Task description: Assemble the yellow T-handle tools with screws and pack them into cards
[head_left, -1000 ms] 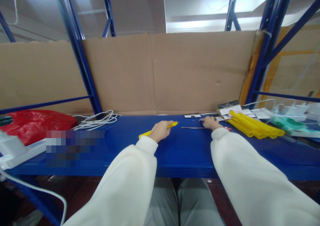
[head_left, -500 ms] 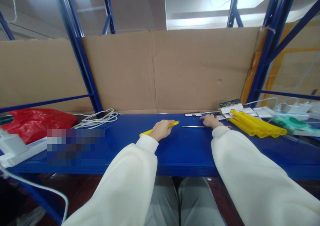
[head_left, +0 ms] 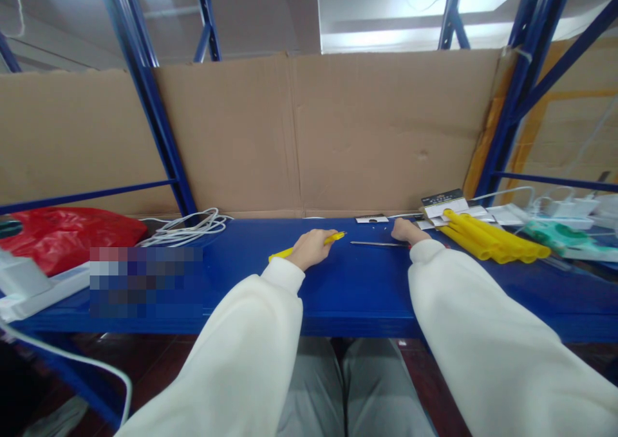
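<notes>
My left hand (head_left: 311,249) is closed around a slim yellow tube-like piece (head_left: 280,255), whose far end with a small dark tip pokes out past the fingers to the right. My right hand (head_left: 404,230) reaches to the back of the blue table, its fingers curled together at the surface; whatever may be in them is hidden. Just left of those fingers lie a few tiny bits (head_left: 379,228). A screwdriver (head_left: 379,244) with a thin metal shaft lies in front of the right hand, its handle mostly covered by the wrist and sleeve.
Several yellow tubes (head_left: 492,236) lie at the right beside printed cards (head_left: 444,204). A small black-and-white card (head_left: 371,219) rests at the back edge. Coiled white cable (head_left: 193,228), a red bag (head_left: 82,234) and a white power strip (head_left: 48,295) occupy the left. Cardboard (head_left: 367,134) stands behind the table (head_left: 357,295).
The fingers of my right hand have drawn in and curled, having been stretched further left before. My left hand keeps its hold on the yellow piece. The view has shifted slightly.
</notes>
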A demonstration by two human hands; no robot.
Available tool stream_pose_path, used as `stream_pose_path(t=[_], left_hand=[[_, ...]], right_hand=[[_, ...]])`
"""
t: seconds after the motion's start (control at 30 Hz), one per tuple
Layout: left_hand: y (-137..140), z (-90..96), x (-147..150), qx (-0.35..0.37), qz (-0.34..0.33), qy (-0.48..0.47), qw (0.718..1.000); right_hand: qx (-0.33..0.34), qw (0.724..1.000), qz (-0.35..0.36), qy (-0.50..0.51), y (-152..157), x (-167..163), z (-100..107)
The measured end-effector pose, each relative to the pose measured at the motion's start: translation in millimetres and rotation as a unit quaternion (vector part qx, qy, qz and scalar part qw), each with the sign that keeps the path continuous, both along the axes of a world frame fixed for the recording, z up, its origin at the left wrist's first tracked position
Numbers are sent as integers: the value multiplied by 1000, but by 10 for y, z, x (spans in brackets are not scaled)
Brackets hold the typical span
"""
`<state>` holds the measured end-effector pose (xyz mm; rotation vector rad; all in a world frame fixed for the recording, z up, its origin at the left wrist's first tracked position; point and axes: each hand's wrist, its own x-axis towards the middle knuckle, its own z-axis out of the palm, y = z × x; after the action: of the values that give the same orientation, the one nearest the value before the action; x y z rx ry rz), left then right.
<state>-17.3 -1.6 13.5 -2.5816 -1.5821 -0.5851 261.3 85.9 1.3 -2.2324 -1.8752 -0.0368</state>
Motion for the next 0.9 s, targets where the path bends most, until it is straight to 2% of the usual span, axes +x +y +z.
stream_pose_path(t=[0.17,0.6,0.9], left_hand=[[7,-6,-2,0,1,-9,1000],[18,-6,-2,4,-1,-2,1000],[53,-34,-15,6,0,-15,1000]], right_hand=[[-60,998,-6,-20,-159,-99,108],[-56,997,34,-43,-261,-165,138],[-28,997,68,-11,-360,-102,139]])
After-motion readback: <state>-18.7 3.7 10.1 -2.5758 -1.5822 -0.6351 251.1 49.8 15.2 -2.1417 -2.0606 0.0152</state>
